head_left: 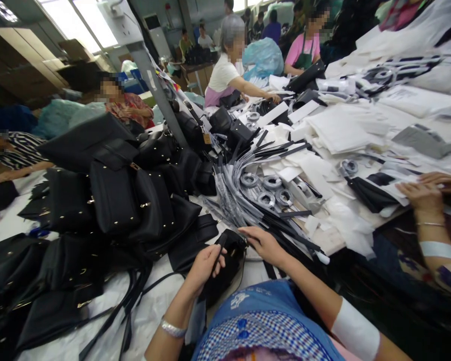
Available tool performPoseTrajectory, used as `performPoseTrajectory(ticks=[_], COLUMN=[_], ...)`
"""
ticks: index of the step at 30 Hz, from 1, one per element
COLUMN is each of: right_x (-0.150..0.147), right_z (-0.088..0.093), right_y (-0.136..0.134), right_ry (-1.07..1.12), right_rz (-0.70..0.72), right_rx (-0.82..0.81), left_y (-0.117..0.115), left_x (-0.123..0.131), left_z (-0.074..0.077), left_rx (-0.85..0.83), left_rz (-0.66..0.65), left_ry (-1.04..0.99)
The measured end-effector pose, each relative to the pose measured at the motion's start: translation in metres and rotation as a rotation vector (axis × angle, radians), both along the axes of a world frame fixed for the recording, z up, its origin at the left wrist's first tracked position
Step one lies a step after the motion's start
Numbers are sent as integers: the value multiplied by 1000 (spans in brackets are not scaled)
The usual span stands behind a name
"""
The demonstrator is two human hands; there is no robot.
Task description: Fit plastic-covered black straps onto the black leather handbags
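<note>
A small black handbag [225,273] is in front of my body, close to the blue apron. My left hand [206,265] has its fingers curled on the bag's upper left edge, gripping a dark strip there. On the other side my right hand [265,245] reaches to the bag's top corner, fingers stretched out beside a small metal fitting [244,243]. Whether those fingertips pinch anything is too small to make out. A thin black strap [160,283] trails left from near the bag.
Stacked black handbags [115,200] fill the left side. Plastic-wrapped straps [229,190], coiled rolls [272,181] and white sheets [336,128] cover the table ahead and right. A grey post [158,93] stands ahead. At right, a co-worker's hands [423,193] work on a black piece.
</note>
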State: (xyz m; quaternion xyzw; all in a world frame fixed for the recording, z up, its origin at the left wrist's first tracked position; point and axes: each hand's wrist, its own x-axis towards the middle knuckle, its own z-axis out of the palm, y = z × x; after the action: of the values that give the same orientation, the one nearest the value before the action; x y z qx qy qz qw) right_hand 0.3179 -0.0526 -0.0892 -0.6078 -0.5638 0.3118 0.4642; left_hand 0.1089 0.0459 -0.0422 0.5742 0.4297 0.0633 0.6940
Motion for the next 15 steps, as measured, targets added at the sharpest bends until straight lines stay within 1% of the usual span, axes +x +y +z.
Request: performPoseTrajectory(ticks=[1,3,5,7,9,11,13,15], right_x=[3,2,-2,-6,-8,-10,-13,-20], right_z=[-6,-17,-24,-27,-24,-19,-12,-8], right_y=[-5,-11,-11,-8,-3,0,-1,-6], right_ry=[-75,-151,-175,-198,-259,-337,-393,-402], right_rz=[57,136,145,128,130,151,155,127], right_rx=[-4,-16,-9,25,52,52,38,21], left_y=[1,0,-2,-4,-5,-4,-3,-2], left_x=[-2,-2,2,6,10,11,10,8], left_z=[-1,-2,-2,-1,-2,-2,-2,0], left_rx=[-4,-20,-32,-28,-7,17,24,20], left_rz=[12,14,-18,-64,-84,-75,-69,-82], left_ry=[-14,-23,-3,13,28,61,99,112])
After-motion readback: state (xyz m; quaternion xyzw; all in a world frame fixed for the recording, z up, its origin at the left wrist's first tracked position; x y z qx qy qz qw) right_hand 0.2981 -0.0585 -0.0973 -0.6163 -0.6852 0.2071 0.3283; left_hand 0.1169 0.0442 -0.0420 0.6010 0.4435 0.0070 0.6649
